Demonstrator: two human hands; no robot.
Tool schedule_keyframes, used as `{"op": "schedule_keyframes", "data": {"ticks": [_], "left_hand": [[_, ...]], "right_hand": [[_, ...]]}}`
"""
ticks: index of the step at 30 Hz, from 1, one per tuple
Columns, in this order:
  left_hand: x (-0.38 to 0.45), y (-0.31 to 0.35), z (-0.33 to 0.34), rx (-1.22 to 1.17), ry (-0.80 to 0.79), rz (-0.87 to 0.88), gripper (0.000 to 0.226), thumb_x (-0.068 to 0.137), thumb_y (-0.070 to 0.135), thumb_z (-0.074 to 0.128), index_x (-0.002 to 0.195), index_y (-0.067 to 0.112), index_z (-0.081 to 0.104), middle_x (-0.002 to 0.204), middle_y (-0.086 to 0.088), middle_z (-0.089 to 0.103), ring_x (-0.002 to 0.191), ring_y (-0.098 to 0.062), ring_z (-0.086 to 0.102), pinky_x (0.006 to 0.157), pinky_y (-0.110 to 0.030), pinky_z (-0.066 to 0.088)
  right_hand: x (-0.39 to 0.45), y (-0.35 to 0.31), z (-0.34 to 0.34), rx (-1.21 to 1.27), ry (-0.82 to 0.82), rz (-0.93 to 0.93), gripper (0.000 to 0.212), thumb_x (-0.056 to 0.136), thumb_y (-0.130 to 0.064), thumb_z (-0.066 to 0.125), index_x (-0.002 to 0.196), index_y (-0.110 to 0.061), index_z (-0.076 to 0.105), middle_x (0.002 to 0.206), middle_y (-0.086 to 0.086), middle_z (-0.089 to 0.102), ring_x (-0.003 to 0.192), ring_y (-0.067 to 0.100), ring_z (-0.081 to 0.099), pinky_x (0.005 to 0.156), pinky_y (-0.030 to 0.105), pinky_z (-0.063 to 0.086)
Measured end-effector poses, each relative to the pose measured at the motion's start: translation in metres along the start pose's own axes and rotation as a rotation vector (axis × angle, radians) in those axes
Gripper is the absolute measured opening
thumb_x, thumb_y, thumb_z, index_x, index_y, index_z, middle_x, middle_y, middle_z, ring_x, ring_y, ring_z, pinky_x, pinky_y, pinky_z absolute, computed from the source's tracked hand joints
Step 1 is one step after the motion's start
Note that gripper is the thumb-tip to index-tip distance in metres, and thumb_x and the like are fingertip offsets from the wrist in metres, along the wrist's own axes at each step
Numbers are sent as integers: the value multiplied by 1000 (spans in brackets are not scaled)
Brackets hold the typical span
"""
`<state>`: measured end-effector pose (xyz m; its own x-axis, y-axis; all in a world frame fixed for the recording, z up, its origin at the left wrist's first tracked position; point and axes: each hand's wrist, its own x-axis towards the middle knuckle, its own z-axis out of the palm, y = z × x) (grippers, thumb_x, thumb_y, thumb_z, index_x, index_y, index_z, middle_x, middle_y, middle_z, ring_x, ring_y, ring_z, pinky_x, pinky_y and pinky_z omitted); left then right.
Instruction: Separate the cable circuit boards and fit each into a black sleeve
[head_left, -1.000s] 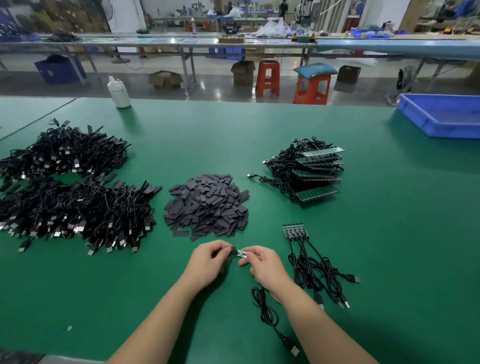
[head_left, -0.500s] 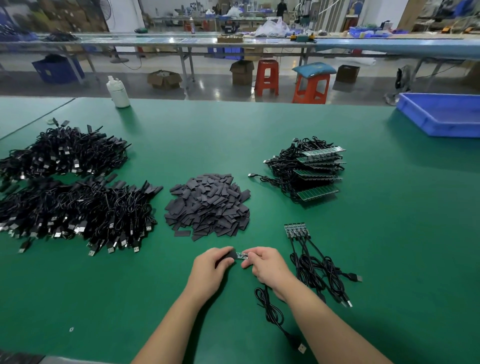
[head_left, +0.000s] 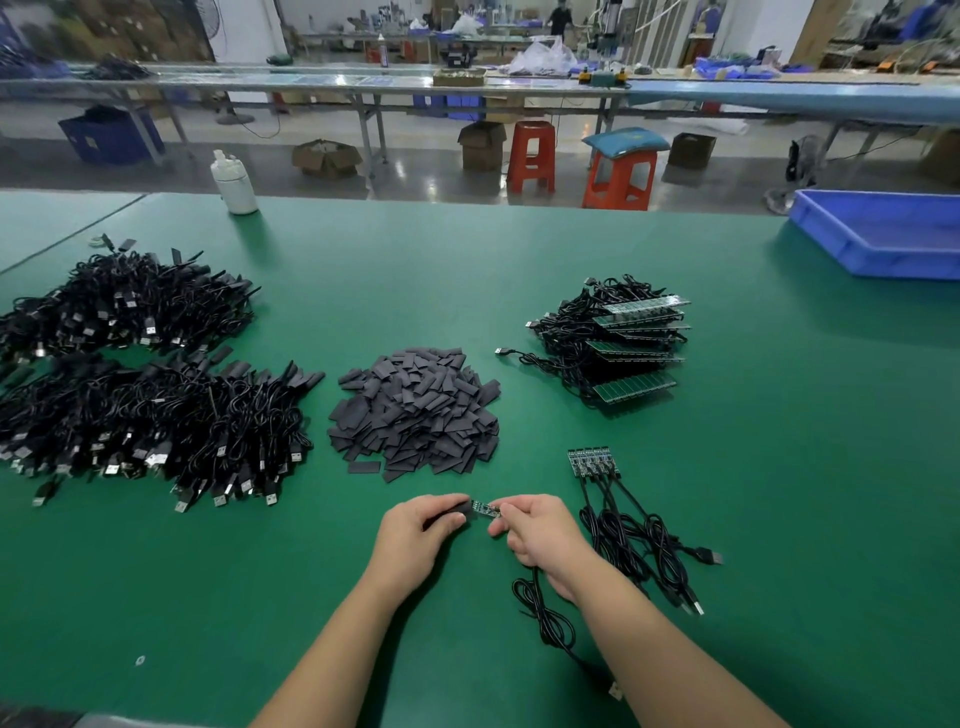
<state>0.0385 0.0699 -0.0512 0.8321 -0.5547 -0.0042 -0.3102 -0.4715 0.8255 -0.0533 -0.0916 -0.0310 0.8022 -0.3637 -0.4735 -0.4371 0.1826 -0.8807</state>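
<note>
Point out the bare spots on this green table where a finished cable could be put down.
Bare cloth lies right of the loose cables, below the blue tray, and along the near edge left of the left hand. Crowded: the cable heaps, the sleeve pile, the board stack.

A white bottle (head_left: 234, 182) stands at the upper left of the green table (head_left: 779, 467), a blue tray (head_left: 878, 234) at its upper right, orange stools (head_left: 618, 176) beyond.
</note>
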Motion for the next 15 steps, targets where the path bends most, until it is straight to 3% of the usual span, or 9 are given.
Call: {"op": "schedule_keyframes", "data": {"ticks": [10, 15], "left_hand": [[0, -1, -1, 4, 23, -11, 26, 87, 19, 74, 111, 26, 75, 104, 17, 71, 98, 5, 61, 83, 2, 36], [-1, 0, -4, 24, -37, 43, 24, 86, 16, 74, 108, 26, 76, 102, 18, 71, 97, 5, 62, 90, -8, 42]], "right_hand": [[0, 0, -2, -26, -40, 8, 20, 102, -9, 46, 110, -10, 64, 80, 6, 67, 46, 7, 37, 41, 18, 27], [-1, -1, -1, -34, -41, 13, 20, 102, -8, 45, 106, -9, 65, 78, 5, 67, 46, 7, 37, 41, 18, 27]]}}
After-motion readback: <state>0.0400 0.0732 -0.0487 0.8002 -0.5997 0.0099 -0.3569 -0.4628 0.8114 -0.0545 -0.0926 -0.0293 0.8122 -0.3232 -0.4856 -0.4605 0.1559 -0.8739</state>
